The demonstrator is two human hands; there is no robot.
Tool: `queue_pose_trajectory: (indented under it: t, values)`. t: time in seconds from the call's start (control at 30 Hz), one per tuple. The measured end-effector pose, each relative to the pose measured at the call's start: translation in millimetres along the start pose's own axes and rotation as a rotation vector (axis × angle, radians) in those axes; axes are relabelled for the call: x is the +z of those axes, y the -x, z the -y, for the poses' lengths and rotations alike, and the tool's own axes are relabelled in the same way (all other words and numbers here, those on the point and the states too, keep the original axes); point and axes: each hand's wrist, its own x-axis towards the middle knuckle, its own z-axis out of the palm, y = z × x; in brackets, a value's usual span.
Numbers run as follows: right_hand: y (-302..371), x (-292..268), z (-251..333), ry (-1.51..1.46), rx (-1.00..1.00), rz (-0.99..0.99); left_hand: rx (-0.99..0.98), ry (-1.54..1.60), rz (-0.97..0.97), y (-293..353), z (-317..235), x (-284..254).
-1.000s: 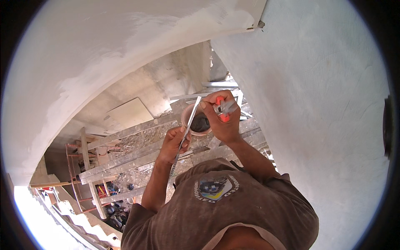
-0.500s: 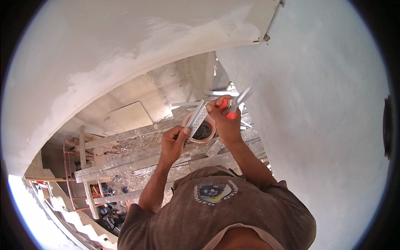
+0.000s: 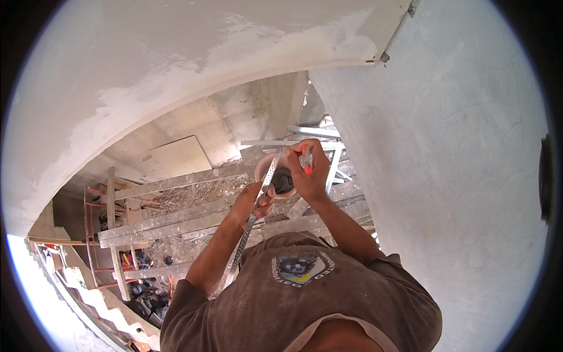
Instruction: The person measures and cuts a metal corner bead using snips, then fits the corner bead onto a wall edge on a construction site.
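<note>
My left hand [image 3: 249, 206] is closed around a long perforated metal corner bead [image 3: 267, 183], which slants down past my forearm toward my shirt. My right hand [image 3: 311, 171] grips red-handled snips [image 3: 306, 161]; the blades hardly show from this angle. The fingertips of that hand are at the bead's upper end; whether they pinch it I cannot tell. Just behind both hands, a pale pink bucket [image 3: 260, 169] holds something dark grey.
Wooden planks [image 3: 170, 229] run across below my hands. A red metal frame [image 3: 89, 234] stands at left. Strips of metal profile [image 3: 316, 131] lie past the bucket. A grey wall [image 3: 451, 164] rises at right, and a curved plastered surface [image 3: 158, 58] hangs overhead.
The bead has turned from its broad, hole-covered face to a narrow edge, and its long lower length now shows. The snips have swung from pointing up right to nearly end-on.
</note>
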Motion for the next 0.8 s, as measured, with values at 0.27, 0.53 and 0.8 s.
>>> queue_pose_trajectory:
  t: [0.27, 0.53, 0.8]
  values:
    - [25.8, -4.1, -19.7, -0.387, 0.931, 0.250, 0.279, -0.048, 0.017, 0.6, -46.1, -24.0]
    - [56.7, -6.0, -39.4, -0.214, 0.540, 0.348, 0.287, 0.089, 0.482, -16.6, -95.0, 21.8]
    - [80.2, -28.2, -54.9, 0.063, 0.354, 0.300, 0.559, 0.029, 0.821, -64.0, -168.2, 126.8]
